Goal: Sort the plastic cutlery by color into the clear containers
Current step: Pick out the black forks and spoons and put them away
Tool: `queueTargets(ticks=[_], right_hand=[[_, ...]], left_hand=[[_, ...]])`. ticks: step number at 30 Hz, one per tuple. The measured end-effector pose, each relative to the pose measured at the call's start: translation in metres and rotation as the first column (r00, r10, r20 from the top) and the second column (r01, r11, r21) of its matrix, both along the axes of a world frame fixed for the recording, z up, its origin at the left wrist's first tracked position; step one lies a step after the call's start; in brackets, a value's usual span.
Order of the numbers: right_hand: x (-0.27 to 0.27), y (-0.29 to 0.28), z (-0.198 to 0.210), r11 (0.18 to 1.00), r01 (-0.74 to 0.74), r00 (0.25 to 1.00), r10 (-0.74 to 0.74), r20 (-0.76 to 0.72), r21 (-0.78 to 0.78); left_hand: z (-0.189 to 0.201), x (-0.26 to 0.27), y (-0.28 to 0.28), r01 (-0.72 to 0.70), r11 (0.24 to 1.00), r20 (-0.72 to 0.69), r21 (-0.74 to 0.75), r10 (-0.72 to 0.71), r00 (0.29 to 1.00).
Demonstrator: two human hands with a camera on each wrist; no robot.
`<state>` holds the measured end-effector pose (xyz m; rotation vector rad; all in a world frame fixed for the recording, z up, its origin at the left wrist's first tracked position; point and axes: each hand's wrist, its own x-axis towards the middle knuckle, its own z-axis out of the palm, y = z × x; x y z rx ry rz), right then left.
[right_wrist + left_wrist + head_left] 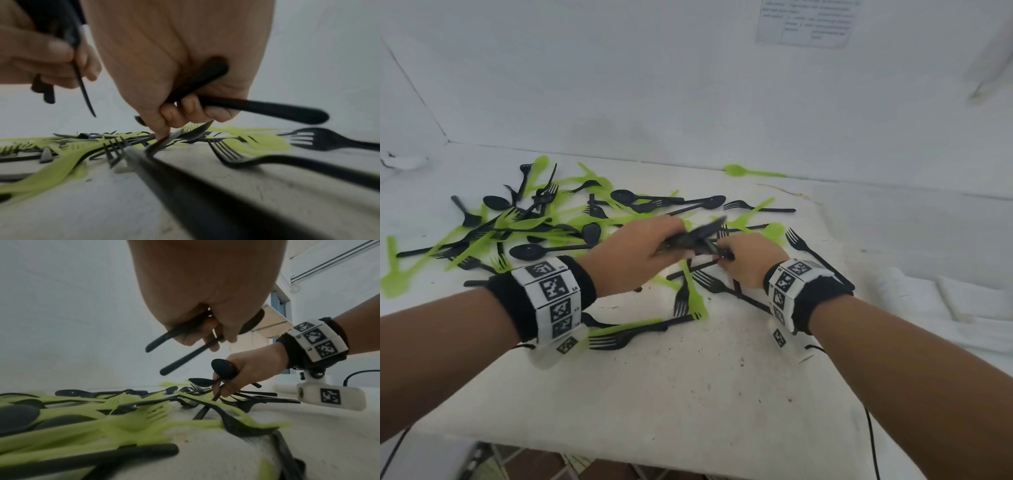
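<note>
The left hand [633, 253] grips a bundle of black cutlery [688, 238]; the right hand [750, 260], nearer, clasps a black spoon [224, 369] and pinches a black piece lying lengthwise just below on the table [688, 394]; no containers in view

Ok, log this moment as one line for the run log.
left hand: holds bunch of black plastic cutlery | right hand: holds black plastic spoon | green plastic cutlery: on white table | containers: unseen
</note>
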<state>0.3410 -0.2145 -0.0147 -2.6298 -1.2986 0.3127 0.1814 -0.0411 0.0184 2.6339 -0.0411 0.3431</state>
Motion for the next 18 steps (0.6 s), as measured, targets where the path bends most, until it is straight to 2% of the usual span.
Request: queueTargets(ticks=[4, 9, 12, 18], right_hand=[[0.002, 0.002, 0.005, 0.999, 0.01, 0.998, -0.012, 0.068, 0.031], [0.004, 0.007, 0.004, 0.994, 0.076, 0.994, -0.082, 0.075, 0.076], [0.006, 0.008, 0.001, 0.99, 0.109, 0.991, -0.115, 0.071, 0.087], [0.0, 0.011, 0.003, 0.975, 0.193, 0.976, -0.178, -0.125, 0.114]], left_hand=[[0.013, 0.004, 0.0, -0.121, 0.952, 0.047, -0.281, 0.139, 0.989], [0.007, 0.006, 0.016, -0.238, 0.891, -0.045, -0.387, 0.24, 0.97], [-0.004, 0.006, 0.03, -0.307, 0.885, -0.108, -0.351, 0.288, 0.952], [-0.017, 0.001, 0.041, -0.37, 0.899, -0.201, -0.236, 0.327, 0.923]])
